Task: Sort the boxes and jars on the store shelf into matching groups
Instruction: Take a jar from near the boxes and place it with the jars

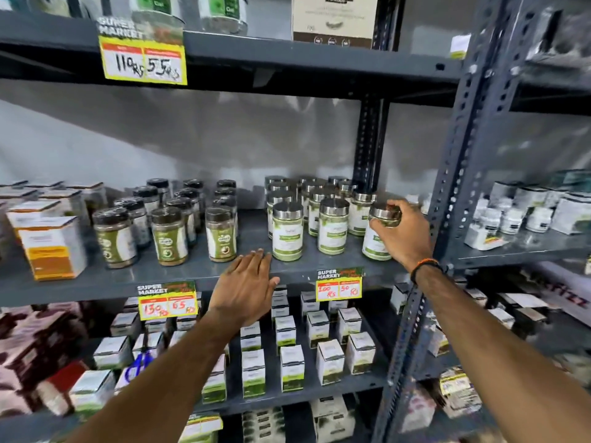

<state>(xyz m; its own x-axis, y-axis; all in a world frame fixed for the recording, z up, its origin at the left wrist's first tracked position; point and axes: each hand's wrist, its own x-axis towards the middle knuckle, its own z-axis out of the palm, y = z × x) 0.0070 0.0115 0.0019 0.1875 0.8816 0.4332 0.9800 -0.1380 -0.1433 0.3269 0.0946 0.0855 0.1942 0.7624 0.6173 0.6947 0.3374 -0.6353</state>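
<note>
On the grey middle shelf (192, 273) stand three groups. White and orange boxes (54, 247) are at the left. Black-lidded jars of brown powder (168, 236) fill the centre. Steel-lidded jars with green labels (287, 231) stand to the right. My right hand (403, 233) grips the steel lid of one green-label jar (377, 243) at the right end of that group, and the jar tilts slightly. My left hand (246, 287) hovers flat over the shelf's front edge, fingers spread, holding nothing, just in front of the nearest steel-lidded jar.
A perforated steel upright (454, 174) rises right beside my right hand. Price tags (339, 285) hang from the shelf edge. Small white boxes (292, 367) fill the shelf below. White tubs (511, 219) sit on the neighbouring rack. More jars stand on the shelf above (287, 49).
</note>
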